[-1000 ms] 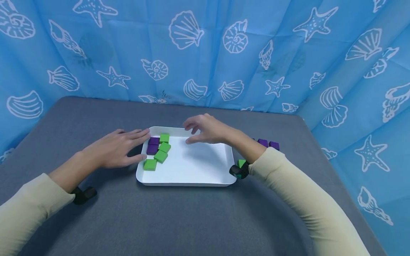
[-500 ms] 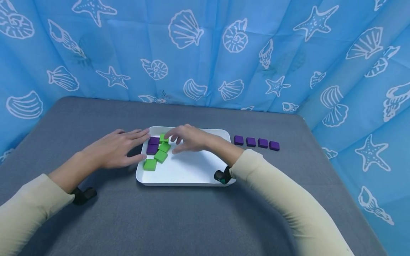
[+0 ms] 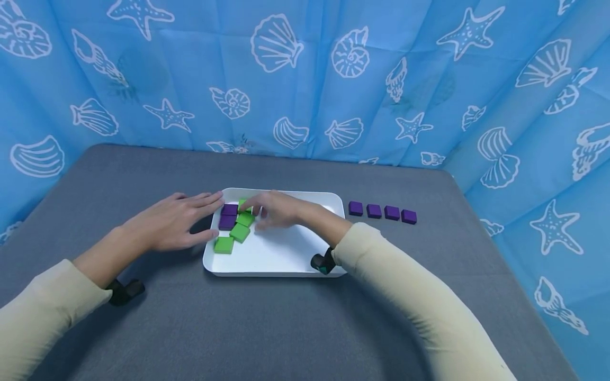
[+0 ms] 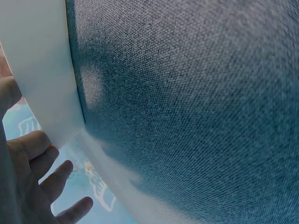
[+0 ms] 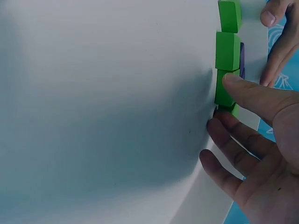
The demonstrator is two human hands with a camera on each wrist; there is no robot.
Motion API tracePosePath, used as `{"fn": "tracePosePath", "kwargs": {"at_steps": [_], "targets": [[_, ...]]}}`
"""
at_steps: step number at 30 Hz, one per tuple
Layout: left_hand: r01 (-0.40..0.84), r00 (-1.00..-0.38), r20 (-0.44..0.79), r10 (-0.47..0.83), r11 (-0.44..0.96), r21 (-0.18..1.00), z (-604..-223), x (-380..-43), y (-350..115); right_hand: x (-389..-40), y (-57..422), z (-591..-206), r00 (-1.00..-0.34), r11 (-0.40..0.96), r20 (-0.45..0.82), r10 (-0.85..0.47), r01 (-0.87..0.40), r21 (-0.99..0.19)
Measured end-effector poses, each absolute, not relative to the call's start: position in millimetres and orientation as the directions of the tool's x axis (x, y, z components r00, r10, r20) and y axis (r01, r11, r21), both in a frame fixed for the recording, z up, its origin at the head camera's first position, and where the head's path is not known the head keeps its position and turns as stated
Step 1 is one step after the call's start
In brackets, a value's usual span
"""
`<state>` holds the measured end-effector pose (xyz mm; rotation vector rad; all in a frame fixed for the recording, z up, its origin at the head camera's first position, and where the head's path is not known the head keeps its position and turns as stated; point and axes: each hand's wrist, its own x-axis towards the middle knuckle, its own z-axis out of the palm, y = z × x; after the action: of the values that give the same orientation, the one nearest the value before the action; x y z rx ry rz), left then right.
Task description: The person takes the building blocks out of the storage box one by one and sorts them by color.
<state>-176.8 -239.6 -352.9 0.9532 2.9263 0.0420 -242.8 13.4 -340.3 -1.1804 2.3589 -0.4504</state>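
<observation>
A shallow white tray (image 3: pixel 281 254) lies on the table, with green blocks and two purple blocks (image 3: pixel 227 223) gathered at its left end. My left hand (image 3: pixel 183 221) lies along the tray's left side, fingers extended and fingertips at the rim. In the left wrist view, the fingers (image 4: pixel 35 145) overlap the white tray wall (image 4: pixel 44 60). My right hand (image 3: pixel 280 209) reaches over the tray, its index finger at the farthest green block (image 3: pixel 242 202). The right wrist view has the thumb (image 5: pixel 247 93) overlapping a green block (image 5: pixel 224 88), the other fingers spread beside the row.
Several purple blocks (image 3: pixel 374 211) stand in a row on the grey table (image 3: pixel 286 323), right of the tray. A blue curtain (image 3: pixel 314 95) with white shell prints hangs behind and to the right. Black wrist cameras (image 3: pixel 125 292) sit under both sleeves.
My right hand has moved left and down across the tray to the green blocks, uncovering the purple row on the right. The left hand stays in place.
</observation>
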Motion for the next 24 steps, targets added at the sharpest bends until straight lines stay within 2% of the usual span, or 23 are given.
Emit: {"fn": "tracePosePath", "kwargs": {"at_steps": [24], "targets": [[0.589,-0.805,-0.062,0.590,0.807,0.032,-351.8,-176.5,-238.6,-248.9,15.9,-346.7,-0.562,0.577,-0.208,-0.801,-0.632,-0.517]]}}
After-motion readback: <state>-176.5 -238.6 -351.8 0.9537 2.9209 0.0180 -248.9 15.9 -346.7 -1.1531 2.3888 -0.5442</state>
